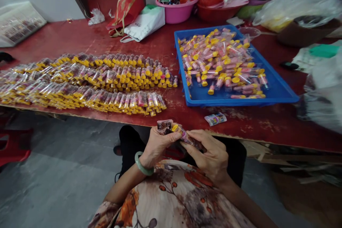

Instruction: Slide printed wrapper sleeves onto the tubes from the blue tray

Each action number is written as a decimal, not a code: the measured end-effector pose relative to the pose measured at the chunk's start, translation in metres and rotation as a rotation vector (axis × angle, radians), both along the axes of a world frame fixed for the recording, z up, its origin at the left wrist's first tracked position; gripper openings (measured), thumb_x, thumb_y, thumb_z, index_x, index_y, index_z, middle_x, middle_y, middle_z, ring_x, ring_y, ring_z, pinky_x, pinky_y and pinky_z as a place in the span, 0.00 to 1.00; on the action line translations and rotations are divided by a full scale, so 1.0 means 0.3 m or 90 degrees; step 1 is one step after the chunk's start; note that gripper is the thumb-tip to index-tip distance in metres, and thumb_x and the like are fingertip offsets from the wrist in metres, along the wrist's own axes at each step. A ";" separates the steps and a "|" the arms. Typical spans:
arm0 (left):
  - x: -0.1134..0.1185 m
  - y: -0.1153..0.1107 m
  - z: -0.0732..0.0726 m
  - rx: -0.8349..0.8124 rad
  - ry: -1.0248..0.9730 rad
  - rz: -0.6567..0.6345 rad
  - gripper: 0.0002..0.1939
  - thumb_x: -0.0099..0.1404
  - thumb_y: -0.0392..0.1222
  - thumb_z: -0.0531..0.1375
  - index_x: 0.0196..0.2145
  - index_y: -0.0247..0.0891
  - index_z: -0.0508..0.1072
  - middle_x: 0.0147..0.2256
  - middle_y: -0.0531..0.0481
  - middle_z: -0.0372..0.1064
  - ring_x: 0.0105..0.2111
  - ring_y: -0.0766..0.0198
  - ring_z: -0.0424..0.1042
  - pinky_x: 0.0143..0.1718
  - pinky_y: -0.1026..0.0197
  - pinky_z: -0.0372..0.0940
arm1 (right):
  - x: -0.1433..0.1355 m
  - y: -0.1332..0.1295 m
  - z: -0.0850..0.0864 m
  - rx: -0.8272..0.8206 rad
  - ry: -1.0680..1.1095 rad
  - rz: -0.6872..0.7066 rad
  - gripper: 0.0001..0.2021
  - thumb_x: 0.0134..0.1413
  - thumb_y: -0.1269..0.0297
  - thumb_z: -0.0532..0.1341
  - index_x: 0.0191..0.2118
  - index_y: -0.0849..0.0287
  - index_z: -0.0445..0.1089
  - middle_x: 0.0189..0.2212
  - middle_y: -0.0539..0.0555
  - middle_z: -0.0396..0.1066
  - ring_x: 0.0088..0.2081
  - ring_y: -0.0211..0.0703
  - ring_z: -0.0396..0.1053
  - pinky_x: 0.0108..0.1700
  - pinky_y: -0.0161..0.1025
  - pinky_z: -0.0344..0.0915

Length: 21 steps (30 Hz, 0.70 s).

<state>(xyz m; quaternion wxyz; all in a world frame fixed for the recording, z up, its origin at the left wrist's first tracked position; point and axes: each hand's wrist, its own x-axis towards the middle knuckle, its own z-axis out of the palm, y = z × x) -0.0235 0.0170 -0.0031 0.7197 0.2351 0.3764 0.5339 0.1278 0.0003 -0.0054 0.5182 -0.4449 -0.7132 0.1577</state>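
Note:
Just off the table's front edge, my left hand [158,145] pinches the yellow-capped end of a small clear tube [185,135] with a printed wrap around it. Between the same hand's fingers sit printed sleeves [165,124], partly hidden. My right hand [211,151] closes its thumb and fingers around the tube's other end, covering much of it. A single flat printed sleeve [216,118] lies on the table just beyond my right hand. Many tubes with yellow caps and pink contents lie loose in the blue tray [278,91].
Stacked rows of wrapped, yellow-capped tubes [128,78] cover the left of the red table [171,51]. Behind stand a pink basin [177,12], a white bag [146,23] and a red bag [129,7]. Plastic bags [324,92] crowd the right. A red stool [16,146] is at lower left.

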 end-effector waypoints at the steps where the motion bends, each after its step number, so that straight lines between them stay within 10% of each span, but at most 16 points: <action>1: -0.003 0.001 0.000 0.003 0.005 0.008 0.16 0.45 0.38 0.74 0.34 0.35 0.79 0.30 0.51 0.75 0.29 0.67 0.72 0.36 0.64 0.67 | 0.006 0.008 0.004 0.000 -0.007 0.010 0.11 0.50 0.75 0.66 0.41 0.60 0.72 0.34 0.54 0.74 0.34 0.40 0.73 0.37 0.36 0.71; 8: -0.051 0.003 0.022 -0.003 0.078 0.023 0.22 0.41 0.38 0.75 0.37 0.34 0.80 0.32 0.48 0.76 0.29 0.67 0.71 0.35 0.64 0.65 | 0.039 0.066 0.035 0.018 -0.055 0.076 0.12 0.51 0.76 0.66 0.43 0.59 0.72 0.35 0.55 0.72 0.35 0.41 0.71 0.38 0.38 0.69; 12: -0.089 0.021 0.029 -0.006 0.101 -0.004 0.20 0.48 0.48 0.72 0.36 0.32 0.80 0.19 0.56 0.64 0.16 0.78 0.51 0.18 0.69 0.46 | 0.046 0.093 0.050 0.014 -0.071 0.135 0.12 0.53 0.75 0.64 0.44 0.59 0.72 0.34 0.55 0.72 0.36 0.41 0.70 0.37 0.39 0.68; 21: -0.121 0.060 -0.001 -0.056 0.126 -0.277 0.18 0.46 0.47 0.73 0.24 0.31 0.72 0.21 0.54 0.61 0.19 0.77 0.49 0.18 0.67 0.39 | 0.078 0.163 0.053 -0.056 -0.097 0.338 0.13 0.55 0.72 0.63 0.47 0.55 0.73 0.37 0.55 0.72 0.38 0.42 0.70 0.38 0.39 0.68</action>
